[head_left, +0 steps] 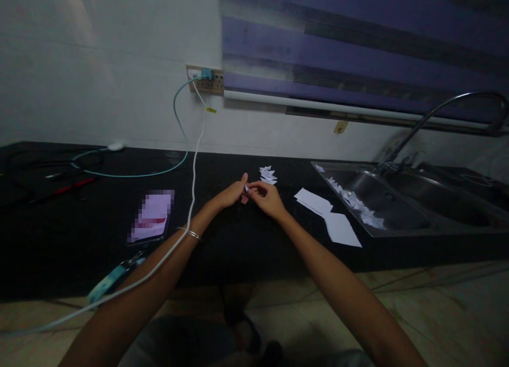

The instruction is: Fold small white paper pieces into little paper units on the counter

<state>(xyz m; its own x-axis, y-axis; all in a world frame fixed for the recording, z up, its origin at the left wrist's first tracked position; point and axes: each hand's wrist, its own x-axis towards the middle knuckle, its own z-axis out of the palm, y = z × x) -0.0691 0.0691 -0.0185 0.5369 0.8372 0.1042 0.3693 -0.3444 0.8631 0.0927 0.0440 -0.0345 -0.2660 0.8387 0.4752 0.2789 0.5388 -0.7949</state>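
Observation:
Both hands meet over the dark countertop (234, 245). My left hand (234, 193) is closed around a small white folded paper piece (246, 188), its thumb pointing up. With thumb and fingertips, my right hand (265, 197) pinches the same piece from the other side. Much of the paper is hidden by the fingers. Just behind the hands lies a short row of pointed folded paper pieces (268, 174). To the right of my right hand rest flat white paper sheets (344, 230), partly overlapping.
More folded papers (358, 203) line the rim of a steel sink (397, 197) with a curved faucet (429, 115). At left lies a phone (153, 216) with a teal strap (107, 282). A white cable (194, 171) crosses my left forearm from the wall socket (210, 83).

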